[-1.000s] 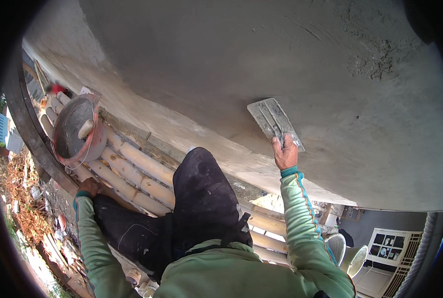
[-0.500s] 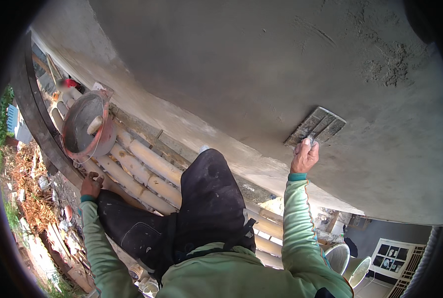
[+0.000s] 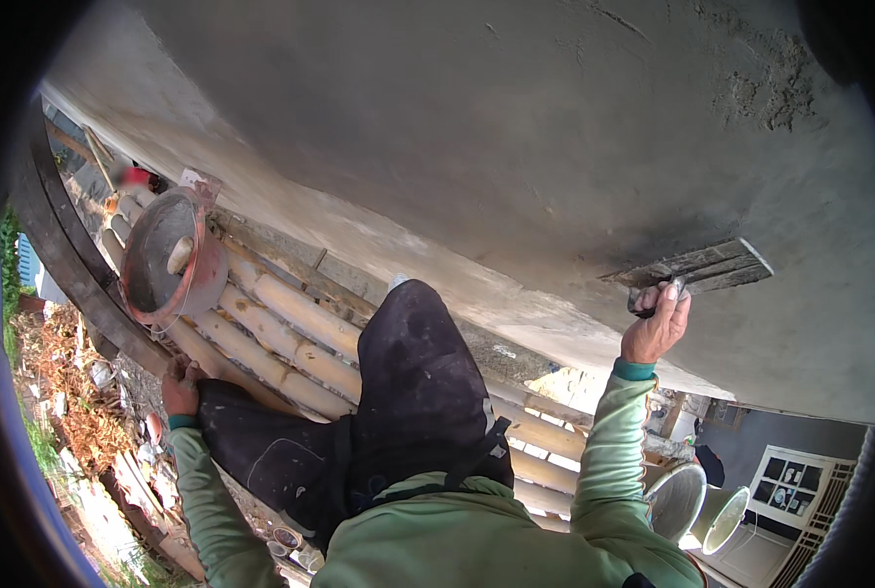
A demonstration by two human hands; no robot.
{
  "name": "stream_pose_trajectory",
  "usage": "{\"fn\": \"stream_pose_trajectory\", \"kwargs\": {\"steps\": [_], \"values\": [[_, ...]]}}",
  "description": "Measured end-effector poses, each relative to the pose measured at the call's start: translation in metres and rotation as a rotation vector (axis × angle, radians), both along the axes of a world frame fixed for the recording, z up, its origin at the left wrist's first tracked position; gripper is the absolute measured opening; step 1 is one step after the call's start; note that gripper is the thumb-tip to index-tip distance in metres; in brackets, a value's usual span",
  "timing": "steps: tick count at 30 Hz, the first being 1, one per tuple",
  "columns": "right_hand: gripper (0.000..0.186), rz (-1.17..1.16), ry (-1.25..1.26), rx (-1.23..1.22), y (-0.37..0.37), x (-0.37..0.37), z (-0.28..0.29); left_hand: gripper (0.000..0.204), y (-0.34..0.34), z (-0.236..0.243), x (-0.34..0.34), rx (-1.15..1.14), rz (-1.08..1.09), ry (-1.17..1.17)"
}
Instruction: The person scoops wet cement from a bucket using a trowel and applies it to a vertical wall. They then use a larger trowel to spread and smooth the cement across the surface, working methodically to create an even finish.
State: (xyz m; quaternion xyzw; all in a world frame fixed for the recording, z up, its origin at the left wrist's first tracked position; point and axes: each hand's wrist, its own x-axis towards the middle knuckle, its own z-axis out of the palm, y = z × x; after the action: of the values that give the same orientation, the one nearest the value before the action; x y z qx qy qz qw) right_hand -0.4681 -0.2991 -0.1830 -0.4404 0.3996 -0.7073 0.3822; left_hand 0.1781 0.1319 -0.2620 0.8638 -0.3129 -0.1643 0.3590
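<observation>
Nearest is the person's green shirt (image 3: 437,539), with dark trousers (image 3: 423,363) just beyond, both knees bent. The left hand (image 3: 179,387) is beside the left knee, at the dark curved beam (image 3: 70,255); its fingers are curled, but I cannot tell whether they grip anything. The right hand (image 3: 656,328) is clenched around the handle of a flat rectangular trowel (image 3: 707,265), whose tilted blade is at the grey wall (image 3: 408,118). Under the person run bamboo poles (image 3: 295,318), bearing a reddish bucket (image 3: 209,279) with 1 pale rounded piece inside. A rough patch (image 3: 775,93) marks the wall farther up. Beyond, at lower right, are 2 pale buckets (image 3: 675,505) and a white paned frame (image 3: 790,485).
</observation>
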Motion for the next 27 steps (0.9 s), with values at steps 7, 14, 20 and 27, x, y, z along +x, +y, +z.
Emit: {"fn": "stream_pose_trajectory", "kwargs": {"steps": [7, 14, 20, 27], "values": [[0.025, 0.021, 0.421, 0.055, -0.039, 0.038, -0.164, 0.021, -0.023, 0.01, -0.005, 0.098, 0.011, 0.002], [0.029, 0.279, 0.769, 0.283, 0.026, 0.04, -0.201, 0.024, -0.015, 0.011, -0.006, 0.163, 0.006, -0.13], [0.018, 0.085, 0.006, -0.055, -0.009, 0.017, 0.018, 0.032, -0.016, 0.007, -0.008, 0.215, 0.055, -0.125], [0.02, 0.203, 0.237, 0.078, -0.027, 0.113, -0.019, 0.039, -0.013, 0.003, -0.002, 0.202, 0.076, -0.047]]}}
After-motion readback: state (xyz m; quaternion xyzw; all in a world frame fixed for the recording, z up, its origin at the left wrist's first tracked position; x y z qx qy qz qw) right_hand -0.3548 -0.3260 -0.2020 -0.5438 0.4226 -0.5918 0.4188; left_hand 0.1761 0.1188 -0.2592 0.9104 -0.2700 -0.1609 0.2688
